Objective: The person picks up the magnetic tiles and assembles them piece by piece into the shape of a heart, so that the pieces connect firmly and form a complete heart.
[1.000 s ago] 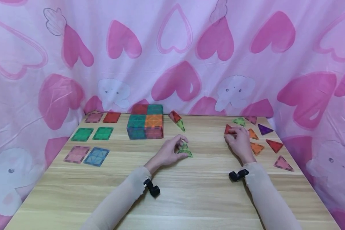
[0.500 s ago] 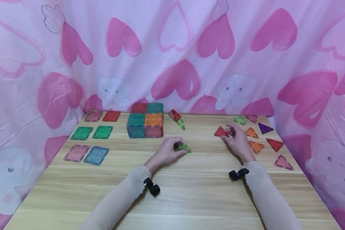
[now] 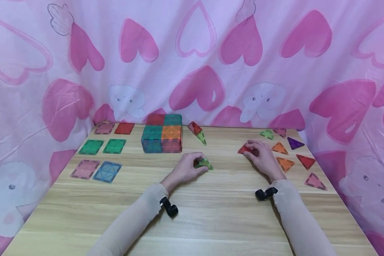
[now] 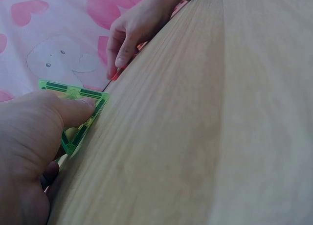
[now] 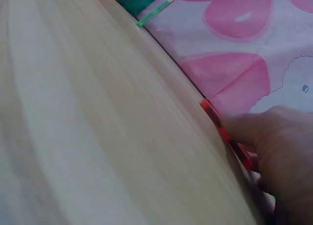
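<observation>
Thumb and fingers of my left hand (image 3: 187, 168) pinch a green translucent triangle magnetic tile (image 3: 206, 164), tilted near the middle of the table. The left wrist view shows the thumb across this green triangle tile (image 4: 100, 105); the fingers behind it are mostly hidden. To the right, my right hand (image 3: 265, 158) holds a red triangle magnetic tile (image 3: 244, 148) between thumb and fingers, low over or on the tabletop. In the right wrist view this red tile (image 5: 212, 113) appears edge-on, partly covered by the hand.
A multicoloured tile block (image 3: 161, 138) stands at the back. Beside it lies a joined red and green tile piece (image 3: 198, 133). Several square tiles (image 3: 91, 147) lie at left, several triangle tiles (image 3: 285, 164) at right. A pink curtain (image 3: 192, 89) borders the table.
My right hand has brought the red triangle tile leftward, away from the other triangles, and changed its finger hold. The green tile in my left hand has tilted and risen slightly.
</observation>
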Motion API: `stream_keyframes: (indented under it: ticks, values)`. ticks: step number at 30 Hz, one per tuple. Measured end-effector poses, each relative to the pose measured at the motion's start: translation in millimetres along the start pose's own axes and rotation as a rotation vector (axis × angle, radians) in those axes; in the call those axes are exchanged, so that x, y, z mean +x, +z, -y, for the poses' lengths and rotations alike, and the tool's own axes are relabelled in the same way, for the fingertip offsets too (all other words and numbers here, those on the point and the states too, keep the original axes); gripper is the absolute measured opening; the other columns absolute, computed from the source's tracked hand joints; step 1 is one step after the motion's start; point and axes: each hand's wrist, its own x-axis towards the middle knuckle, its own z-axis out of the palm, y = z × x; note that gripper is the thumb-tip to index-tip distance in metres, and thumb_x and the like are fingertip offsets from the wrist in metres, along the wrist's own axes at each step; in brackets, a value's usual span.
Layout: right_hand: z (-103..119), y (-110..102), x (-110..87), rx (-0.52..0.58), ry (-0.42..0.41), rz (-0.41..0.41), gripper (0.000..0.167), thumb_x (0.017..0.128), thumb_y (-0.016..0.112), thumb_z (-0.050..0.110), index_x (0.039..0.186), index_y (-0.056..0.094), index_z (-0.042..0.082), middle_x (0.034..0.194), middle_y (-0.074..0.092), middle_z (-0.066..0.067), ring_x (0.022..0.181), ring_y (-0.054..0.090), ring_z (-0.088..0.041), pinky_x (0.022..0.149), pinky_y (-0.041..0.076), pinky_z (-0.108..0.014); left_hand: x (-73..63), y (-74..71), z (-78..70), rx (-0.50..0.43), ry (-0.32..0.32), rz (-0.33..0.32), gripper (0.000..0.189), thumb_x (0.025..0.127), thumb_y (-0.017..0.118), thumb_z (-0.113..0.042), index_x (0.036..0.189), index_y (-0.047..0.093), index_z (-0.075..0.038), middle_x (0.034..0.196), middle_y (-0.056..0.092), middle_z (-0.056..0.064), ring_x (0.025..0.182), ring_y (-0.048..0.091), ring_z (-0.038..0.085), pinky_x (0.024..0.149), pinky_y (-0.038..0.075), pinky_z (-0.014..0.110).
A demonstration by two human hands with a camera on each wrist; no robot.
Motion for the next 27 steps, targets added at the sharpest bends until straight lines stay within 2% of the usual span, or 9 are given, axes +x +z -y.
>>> stream_keyframes:
  ticks: [3, 5, 8, 10, 14, 17, 20, 24, 27]
  values:
    - [-1.0, -1.5, -0.7, 0.045, 0.047, 0.004, 0.038, 0.105, 0.081, 0.026, 0.134, 0.074, 0.004, 0.149, 0.066, -0.018, 0.138, 0.057, -0.042, 0.117, 0.046, -0.06, 0.0, -0.3, 0.0, 0.005, -0.007, 0.0, 0.014, 0.098, 0.089, -0.018, 0.105, 0.077, -0.022, 0.098, 0.075, -0.01, 0.092, 0.066, 0.009, 0.088, 0.056, 0.032]
    - [-2.1, -2.6, -1.5, 0.064, 0.069, 0.009, 0.041, 0.103, 0.084, 0.026, 0.137, 0.073, 0.007, 0.139, 0.069, -0.017, 0.124, 0.062, -0.036, 0.105, 0.052, -0.049, -0.1, -0.5, -0.1, 0.007, -0.01, 0.0, 0.014, 0.097, 0.089, -0.018, 0.105, 0.077, -0.021, 0.098, 0.075, -0.009, 0.093, 0.066, 0.009, 0.088, 0.056, 0.032]
    - [-3.8, -5.3, -2.2, 0.098, 0.083, -0.008, 0.053, 0.1, 0.087, 0.019, 0.148, 0.067, 0.01, 0.134, 0.063, -0.017, 0.108, 0.06, -0.03, 0.09, 0.05, -0.032, -0.1, -0.4, 0.5, 0.006, -0.008, -0.002, 0.014, 0.097, 0.089, -0.018, 0.105, 0.077, -0.021, 0.098, 0.075, -0.009, 0.092, 0.066, 0.009, 0.088, 0.056, 0.033]
    - [-5.0, -7.1, -2.2, 0.117, 0.08, -0.026, 0.06, 0.099, 0.087, 0.012, 0.154, 0.064, 0.011, 0.137, 0.058, -0.018, 0.106, 0.059, -0.028, 0.086, 0.047, -0.024, -0.1, -0.3, 0.9, 0.004, -0.002, -0.005, 0.014, 0.098, 0.088, -0.018, 0.105, 0.077, -0.022, 0.098, 0.074, -0.01, 0.092, 0.066, 0.009, 0.087, 0.056, 0.033]
    - [-6.5, -9.2, -3.1, 0.142, 0.074, -0.064, 0.059, 0.101, 0.083, 0.008, 0.156, 0.063, 0.011, 0.138, 0.057, -0.018, 0.106, 0.056, -0.026, 0.085, 0.044, -0.022, 0.2, -0.5, 1.8, -0.002, 0.016, -0.008, 0.014, 0.097, 0.088, -0.017, 0.104, 0.077, -0.022, 0.097, 0.074, -0.01, 0.09, 0.065, 0.009, 0.085, 0.055, 0.032]
    - [-5.4, -8.7, -5.9, 0.194, 0.087, -0.095, 0.039, 0.106, 0.079, 0.016, 0.143, 0.071, 0.009, 0.127, 0.066, -0.015, 0.103, 0.058, -0.023, 0.083, 0.045, -0.023, 0.4, -0.6, 2.2, -0.01, 0.028, -0.004, 0.013, 0.096, 0.086, -0.015, 0.103, 0.077, -0.021, 0.095, 0.073, -0.009, 0.088, 0.064, 0.009, 0.082, 0.055, 0.031]
    - [-3.0, -7.6, -9.7, 0.316, 0.108, -0.124, 0.03, 0.107, 0.078, 0.023, 0.131, 0.072, 0.005, 0.117, 0.071, -0.01, 0.1, 0.062, -0.017, 0.082, 0.048, -0.02, 0.6, -0.2, 2.1, -0.014, 0.034, -0.001, 0.012, 0.096, 0.085, -0.014, 0.103, 0.077, -0.021, 0.094, 0.072, -0.008, 0.087, 0.063, 0.009, 0.081, 0.054, 0.03]
    - [2.7, -5.1, -13.6, 0.444, 0.106, -0.131, 0.035, 0.106, 0.08, 0.026, 0.13, 0.07, 0.003, 0.12, 0.072, -0.005, 0.106, 0.066, -0.011, 0.088, 0.05, -0.017, 0.2, 0.2, 1.0, -0.015, 0.036, -0.002, 0.01, 0.096, 0.083, -0.015, 0.103, 0.077, -0.02, 0.094, 0.072, -0.006, 0.087, 0.063, 0.01, 0.081, 0.053, 0.031]
    - [10.2, -1.6, -15.3, 0.486, 0.089, -0.097, 0.035, 0.106, 0.081, 0.026, 0.131, 0.072, 0.003, 0.123, 0.073, -0.008, 0.109, 0.068, -0.011, 0.092, 0.052, -0.016, -0.1, 0.0, 0.9, -0.017, 0.032, -0.001, 0.009, 0.097, 0.083, -0.015, 0.102, 0.077, -0.02, 0.094, 0.072, -0.007, 0.087, 0.063, 0.01, 0.081, 0.053, 0.03]
